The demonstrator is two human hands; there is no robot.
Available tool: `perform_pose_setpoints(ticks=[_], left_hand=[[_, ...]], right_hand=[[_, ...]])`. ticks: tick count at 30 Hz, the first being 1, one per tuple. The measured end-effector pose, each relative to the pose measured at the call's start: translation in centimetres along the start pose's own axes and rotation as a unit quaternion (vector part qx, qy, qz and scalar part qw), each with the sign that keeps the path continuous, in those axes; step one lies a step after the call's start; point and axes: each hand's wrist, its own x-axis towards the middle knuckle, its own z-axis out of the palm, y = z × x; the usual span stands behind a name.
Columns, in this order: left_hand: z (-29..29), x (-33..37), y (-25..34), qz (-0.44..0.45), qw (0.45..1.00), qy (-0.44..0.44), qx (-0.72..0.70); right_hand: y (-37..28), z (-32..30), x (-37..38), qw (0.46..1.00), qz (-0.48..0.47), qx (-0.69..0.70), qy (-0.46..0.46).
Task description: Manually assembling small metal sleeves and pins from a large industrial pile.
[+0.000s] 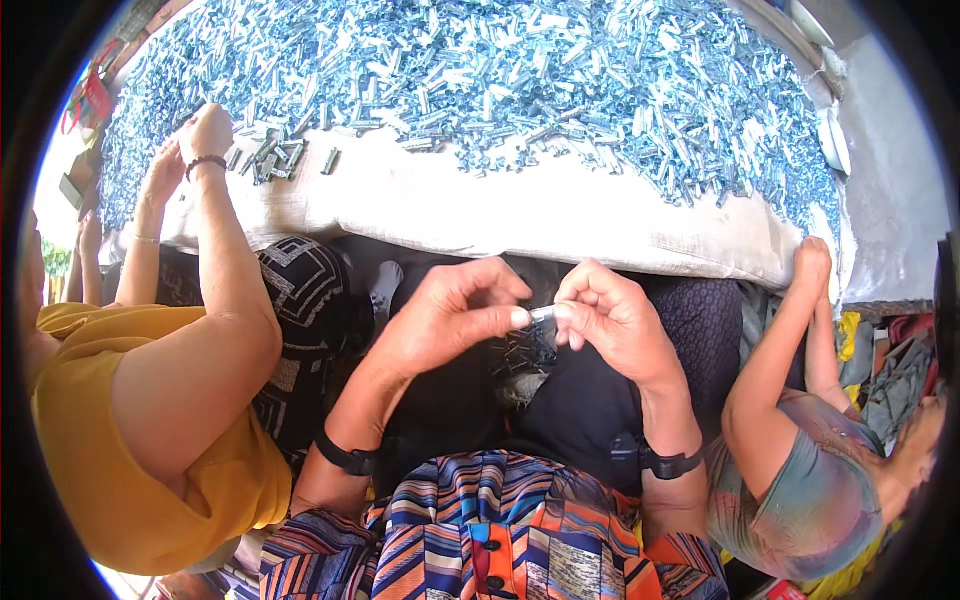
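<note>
In front of my lap, my left hand (452,312) and my right hand (618,322) meet at a small silvery metal tube (542,314). My left thumb and forefinger pinch one end of it, and the right fingers and thumb close round the other. Both fists hide part of the piece, so its ends do not show. Beyond my hands spreads a large heap of similar shiny bluish metal pieces (520,80) on a pale cloth (480,215).
A person in a yellow top (150,400) works at the heap on my left. To my right sits another person in a multicoloured top (820,490), hands at the cloth's corner. A small group of darker metal tubes (272,158) lies apart near the cloth's front left.
</note>
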Motion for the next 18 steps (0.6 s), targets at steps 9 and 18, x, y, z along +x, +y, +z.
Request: perform_pose_setpoints(ticks=[9,18], left_hand=[[-5.7,4.2,-0.5,0.093,0.861,0.299,0.401],[-5.9,8.7,-1.1,0.072,0.782,0.333,0.522]], right_hand=[[-1.2,-2.4,10.6,0.872,-0.193,-0.413,0.180],[1.0,-3.4,18.7,0.707,-0.233,-0.651,0.145]])
